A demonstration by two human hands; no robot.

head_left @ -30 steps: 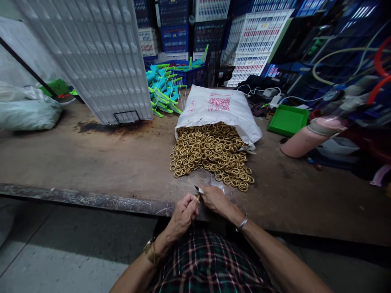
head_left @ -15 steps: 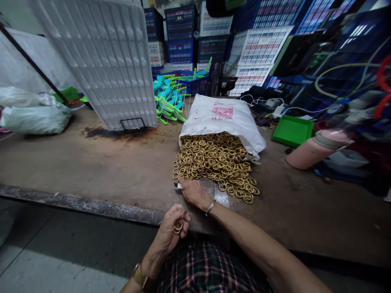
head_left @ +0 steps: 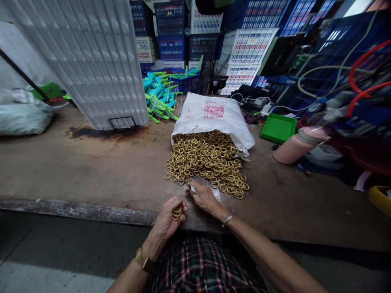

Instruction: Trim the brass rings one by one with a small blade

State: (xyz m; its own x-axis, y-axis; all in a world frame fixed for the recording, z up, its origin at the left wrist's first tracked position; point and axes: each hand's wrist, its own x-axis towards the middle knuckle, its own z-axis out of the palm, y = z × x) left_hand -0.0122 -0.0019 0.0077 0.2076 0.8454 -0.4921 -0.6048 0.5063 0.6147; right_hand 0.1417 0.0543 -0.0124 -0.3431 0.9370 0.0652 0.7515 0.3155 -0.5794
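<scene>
Gold-coloured metal rings (head_left: 207, 160) spill in a heap from the mouth of a white sack (head_left: 210, 116) printed with a red code. Over the table's front edge, my left hand (head_left: 170, 215) is closed around several of these rings (head_left: 176, 213), held in its curled fingers. My right hand (head_left: 206, 198) is at the near side of the heap, its fingers pinched on a small white-and-dark piece (head_left: 192, 188) whose kind I cannot make out. At those fingertips shows a single ring (head_left: 187, 190); whether it is gripped is unclear.
A tall translucent ribbed panel (head_left: 100, 65) stands on the table's left. Behind the sack lie turquoise-and-green plastic pieces (head_left: 161, 95) and stacked crates (head_left: 171, 47). To the right are a green tray (head_left: 277, 127), a pink bottle (head_left: 293, 146) and cables. A pale bag (head_left: 24, 116) rests far left.
The view has shifted right. My right hand has drawn back slightly from the heap's left edge, and a ring now shows at its fingertips. My left hand has turned a little, keeping its rings.
</scene>
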